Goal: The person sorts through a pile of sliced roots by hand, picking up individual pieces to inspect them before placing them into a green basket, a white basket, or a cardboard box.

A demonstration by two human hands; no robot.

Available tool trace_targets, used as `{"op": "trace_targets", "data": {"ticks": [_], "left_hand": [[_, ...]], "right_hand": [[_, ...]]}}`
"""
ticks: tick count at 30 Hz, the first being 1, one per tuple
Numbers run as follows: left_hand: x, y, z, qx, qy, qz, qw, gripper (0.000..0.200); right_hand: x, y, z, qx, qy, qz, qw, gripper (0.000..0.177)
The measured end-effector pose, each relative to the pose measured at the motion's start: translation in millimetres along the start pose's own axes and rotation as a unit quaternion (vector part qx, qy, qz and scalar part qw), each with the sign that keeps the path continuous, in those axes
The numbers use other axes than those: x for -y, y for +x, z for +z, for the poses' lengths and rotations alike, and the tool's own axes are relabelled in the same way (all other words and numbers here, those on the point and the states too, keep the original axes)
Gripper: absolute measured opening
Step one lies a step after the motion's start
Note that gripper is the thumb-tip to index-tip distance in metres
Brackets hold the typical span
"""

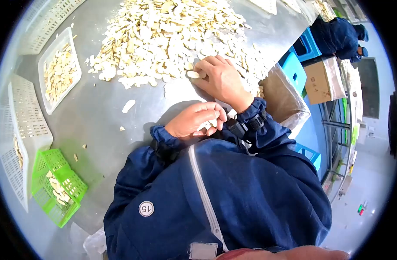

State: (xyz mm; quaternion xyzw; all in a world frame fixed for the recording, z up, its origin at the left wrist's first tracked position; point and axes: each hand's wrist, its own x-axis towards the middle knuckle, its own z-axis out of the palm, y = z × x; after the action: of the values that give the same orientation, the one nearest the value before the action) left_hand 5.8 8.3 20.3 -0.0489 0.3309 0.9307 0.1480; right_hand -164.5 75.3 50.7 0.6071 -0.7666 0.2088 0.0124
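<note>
A large heap of pale, cream-coloured flat slices (164, 39) spreads over the metal table (107, 143). At the near edge of the heap, my right hand (222, 82) is closed, with a slice (193, 74) between thumb and fingers. My left hand (194, 120) is curled near my chest, palm turned up, holding several white slices (209, 125). One loose slice (128, 106) lies on the metal to the left, with smaller bits around it.
At left stand a white tray of slices (60, 73), white perforated baskets (31, 112) and a green basket (60, 182). To the right are a lined box (283, 95), blue stools (294, 71), a cardboard carton (318, 82) and another person in dark blue (337, 39).
</note>
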Motion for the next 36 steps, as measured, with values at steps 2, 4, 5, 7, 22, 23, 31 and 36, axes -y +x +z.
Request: {"op": "trace_targets", "data": {"ticks": [2, 4, 5, 7, 22, 23, 31, 36], "left_hand": [[-0.3, -0.6, -0.3, -0.009, -0.008, 0.003, 1.0, 0.022], [0.4, 1.4, -0.2, -0.011, -0.015, 0.004, 1.0, 0.022], [0.1, 1.8, -0.7, -0.012, -0.016, 0.004, 1.0, 0.022], [0.5, 1.7, -0.3, -0.015, -0.018, 0.008, 1.0, 0.023], [0.4, 3.1, -4.8, -0.054, -0.071, 0.067, 0.994, 0.043], [-0.4, 1.6, -3.9, -0.043, -0.054, 0.051, 0.996, 0.038], [-15.8, -7.8, 8.6, 0.048, 0.107, -0.05, 0.992, 0.028], [-9.4, -5.2, 7.2, 0.126, 0.17, 0.003, 0.977, 0.03]], "right_hand": [[-5.9, -0.6, -3.8, 0.038, 0.015, 0.024, 0.999, 0.021], [-16.8, -4.2, -5.0, 0.048, 0.055, 0.033, 0.997, 0.022], [-19.9, -6.2, -7.0, 0.055, 0.063, 0.039, 0.996, 0.023], [-19.3, -8.9, -9.5, 0.07, 0.074, 0.056, 0.993, 0.027], [-11.9, 8.0, 4.9, -0.032, 0.065, -0.085, 0.994, 0.018], [-9.0, 7.8, 8.7, -0.018, 0.074, -0.076, 0.994, 0.016], [-9.3, -9.2, -0.7, -0.031, 0.093, -0.161, 0.982, 0.017], [23.6, 2.2, 22.0, 0.027, 0.157, -0.27, 0.949, 0.022]]}}
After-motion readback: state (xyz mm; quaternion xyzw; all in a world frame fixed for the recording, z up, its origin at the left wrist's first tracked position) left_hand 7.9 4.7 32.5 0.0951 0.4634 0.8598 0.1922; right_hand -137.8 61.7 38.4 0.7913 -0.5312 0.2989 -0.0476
